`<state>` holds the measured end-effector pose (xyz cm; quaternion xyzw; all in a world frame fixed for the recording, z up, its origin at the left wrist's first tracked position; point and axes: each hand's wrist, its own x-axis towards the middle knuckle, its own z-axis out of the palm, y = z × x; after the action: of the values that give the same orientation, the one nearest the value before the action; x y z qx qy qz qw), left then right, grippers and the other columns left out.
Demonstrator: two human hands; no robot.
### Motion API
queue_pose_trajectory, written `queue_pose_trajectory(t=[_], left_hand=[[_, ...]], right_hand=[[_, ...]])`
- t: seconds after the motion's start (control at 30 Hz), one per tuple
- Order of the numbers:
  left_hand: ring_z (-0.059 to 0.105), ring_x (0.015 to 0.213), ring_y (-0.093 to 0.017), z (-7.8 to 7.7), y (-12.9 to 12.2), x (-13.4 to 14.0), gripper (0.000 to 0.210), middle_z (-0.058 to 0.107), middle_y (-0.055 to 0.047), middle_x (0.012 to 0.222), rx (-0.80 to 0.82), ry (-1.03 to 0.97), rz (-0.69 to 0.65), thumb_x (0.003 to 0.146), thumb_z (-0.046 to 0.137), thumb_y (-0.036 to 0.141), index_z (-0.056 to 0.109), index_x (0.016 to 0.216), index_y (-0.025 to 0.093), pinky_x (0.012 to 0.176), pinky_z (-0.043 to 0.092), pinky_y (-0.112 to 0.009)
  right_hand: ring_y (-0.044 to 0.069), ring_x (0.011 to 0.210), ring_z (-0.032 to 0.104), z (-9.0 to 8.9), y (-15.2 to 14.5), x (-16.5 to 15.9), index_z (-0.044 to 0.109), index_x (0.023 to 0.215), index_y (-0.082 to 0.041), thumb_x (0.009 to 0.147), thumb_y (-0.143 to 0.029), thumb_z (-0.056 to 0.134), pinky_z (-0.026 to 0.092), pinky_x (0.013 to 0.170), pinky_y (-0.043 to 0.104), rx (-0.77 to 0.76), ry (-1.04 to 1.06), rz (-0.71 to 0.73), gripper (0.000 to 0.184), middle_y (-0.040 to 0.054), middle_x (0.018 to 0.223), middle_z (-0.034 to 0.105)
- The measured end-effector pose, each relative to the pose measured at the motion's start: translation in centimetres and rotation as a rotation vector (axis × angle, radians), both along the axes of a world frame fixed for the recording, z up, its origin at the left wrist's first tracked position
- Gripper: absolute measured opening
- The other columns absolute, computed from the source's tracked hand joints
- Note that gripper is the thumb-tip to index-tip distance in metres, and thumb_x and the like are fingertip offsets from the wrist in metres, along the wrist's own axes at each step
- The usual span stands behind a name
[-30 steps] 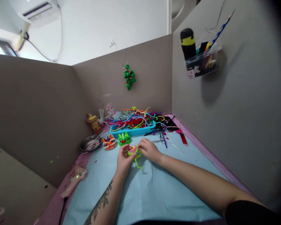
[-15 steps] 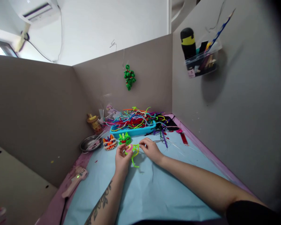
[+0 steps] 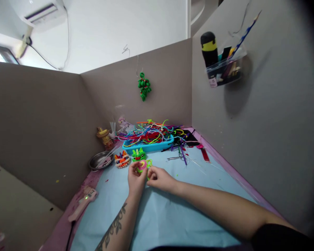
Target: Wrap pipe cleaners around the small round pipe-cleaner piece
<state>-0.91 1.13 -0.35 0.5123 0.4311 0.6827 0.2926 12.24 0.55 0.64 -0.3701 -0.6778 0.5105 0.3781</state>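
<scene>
Between the thumb and fingers of my left hand (image 3: 136,174) is a small pink and yellow-green pipe cleaner piece (image 3: 142,165). Loops of yellow-green pipe cleaner (image 3: 149,162) stick out at its right side. Close against it, my right hand (image 3: 159,178) is closed in a pinch at the loose yellow-green strand, most of which the fingers hide. Just beyond my left hand sit a green pipe cleaner animal head (image 3: 139,155) and an orange, white and blue one (image 3: 122,160).
A blue tray (image 3: 149,147) heaped with colourful pipe cleaners (image 3: 151,134) stands at the back. Scissors (image 3: 175,158) lie to the right. At left are a metal bowl (image 3: 94,162) and a pink glue gun (image 3: 81,205) with a cord. Grey partitions (image 3: 167,83) enclose the table.
My right hand has moved down and left, from the upper loops to the hanging strand, uncovering the scissors. My left hand keeps its hold on the pink piece.
</scene>
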Motion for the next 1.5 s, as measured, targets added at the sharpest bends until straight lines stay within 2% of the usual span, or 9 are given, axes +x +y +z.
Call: queue_pose_trajectory(t=[0.07, 0.17, 0.23, 0.33, 0.43, 0.57, 0.67, 1.07, 1.5], left_hand=[[0.056, 0.088, -0.017, 0.1, 0.0, 0.0, 0.039, 0.056, -0.005, 0.09, 0.001, 0.007, 0.024, 0.062, 0.071, 0.023, 0.05, 0.095, 0.019, 0.08, 0.044, -0.03], [0.056, 0.087, -0.018, 0.4, 0.1, -0.1, 0.039, 0.056, -0.005, 0.089, -0.009, 0.0, 0.093, 0.062, 0.071, 0.025, 0.05, 0.094, 0.018, 0.079, 0.044, -0.03], [0.057, 0.087, -0.018, 0.5, 0.3, -0.2, 0.041, 0.056, -0.005, 0.089, -0.021, -0.036, 0.117, 0.06, 0.072, 0.026, 0.05, 0.094, 0.018, 0.078, 0.044, -0.031], [0.058, 0.088, -0.018, 0.6, 0.5, -0.5, 0.044, 0.057, -0.005, 0.09, -0.034, -0.089, 0.111, 0.059, 0.073, 0.026, 0.048, 0.095, 0.018, 0.077, 0.044, -0.03], [0.058, 0.089, -0.017, 0.5, 0.6, -0.6, 0.046, 0.057, -0.005, 0.091, -0.043, -0.111, 0.085, 0.058, 0.074, 0.025, 0.048, 0.096, 0.019, 0.078, 0.044, -0.029], [0.057, 0.088, -0.017, 0.3, 0.4, -0.4, 0.047, 0.057, -0.004, 0.091, -0.053, -0.132, 0.014, 0.057, 0.074, 0.024, 0.048, 0.096, 0.019, 0.077, 0.045, -0.028], [0.058, 0.088, -0.017, 0.2, 0.2, 0.0, 0.047, 0.058, -0.003, 0.09, -0.049, -0.141, -0.052, 0.055, 0.075, 0.023, 0.049, 0.095, 0.02, 0.077, 0.045, -0.029], [0.058, 0.088, -0.017, 0.4, -0.4, 0.6, 0.048, 0.058, -0.003, 0.089, -0.062, -0.127, -0.16, 0.056, 0.075, 0.02, 0.048, 0.096, 0.019, 0.08, 0.045, -0.031], [0.057, 0.087, -0.016, -0.1, -0.3, 0.7, 0.043, 0.058, -0.003, 0.088, -0.005, -0.06, -0.169, 0.059, 0.074, 0.02, 0.049, 0.095, 0.019, 0.081, 0.044, -0.029]], right_hand=[[0.008, 0.051, 0.047, 0.3, -0.4, -0.1, 0.048, 0.074, -0.019, 0.064, -0.013, 0.059, 0.035, 0.05, 0.018, 0.018, 0.044, -0.002, 0.016, -0.0066, 0.056, 0.049], [0.012, 0.068, 0.055, 1.7, -1.9, 0.5, 0.052, 0.074, -0.02, 0.07, -0.018, 0.058, 0.042, 0.066, 0.023, 0.273, 0.036, 0.049, 0.007, -0.0015, 0.07, 0.057], [0.015, 0.078, 0.056, 2.8, -3.3, 0.9, 0.055, 0.073, -0.021, 0.075, -0.021, 0.055, 0.042, 0.076, 0.026, 0.509, -0.025, 0.17, 0.002, 0.001, 0.076, 0.061], [0.015, 0.083, 0.058, 3.5, -4.8, 1.1, 0.056, 0.077, -0.023, 0.08, -0.022, 0.048, 0.04, 0.083, 0.028, 0.685, -0.085, 0.358, 0.009, 0.0022, 0.077, 0.063], [0.015, 0.076, 0.058, 2.9, -4.3, 1.2, 0.056, 0.081, -0.022, 0.081, -0.028, 0.049, 0.042, 0.076, 0.026, 0.616, -0.082, 0.322, 0.01, 0.0023, 0.077, 0.063], [0.013, 0.063, 0.053, 1.4, -0.9, 1.6, 0.057, 0.08, -0.02, 0.086, -0.027, 0.039, 0.041, 0.061, 0.023, 0.437, 0.002, -0.167, 0.02, 0.0002, 0.067, 0.057], [0.014, 0.07, 0.052, 0.8, 1.3, 1.8, 0.06, 0.079, -0.019, 0.078, -0.022, 0.052, 0.04, 0.066, 0.025, 0.472, -0.017, -0.319, 0.009, 0.0008, 0.072, 0.057], [0.013, 0.064, 0.048, -0.1, 2.4, 1.8, 0.055, 0.059, -0.018, 0.075, -0.022, 0.055, 0.035, 0.06, 0.024, 0.44, -0.134, -0.378, 0.016, -0.0013, 0.062, 0.051], [0.017, 0.085, 0.051, -0.8, 2.9, 1.3, 0.06, 0.059, -0.017, 0.071, -0.03, 0.058, 0.036, 0.085, 0.03, 0.178, 0.003, -0.376, 0.018, 0.0029, 0.081, 0.052]])
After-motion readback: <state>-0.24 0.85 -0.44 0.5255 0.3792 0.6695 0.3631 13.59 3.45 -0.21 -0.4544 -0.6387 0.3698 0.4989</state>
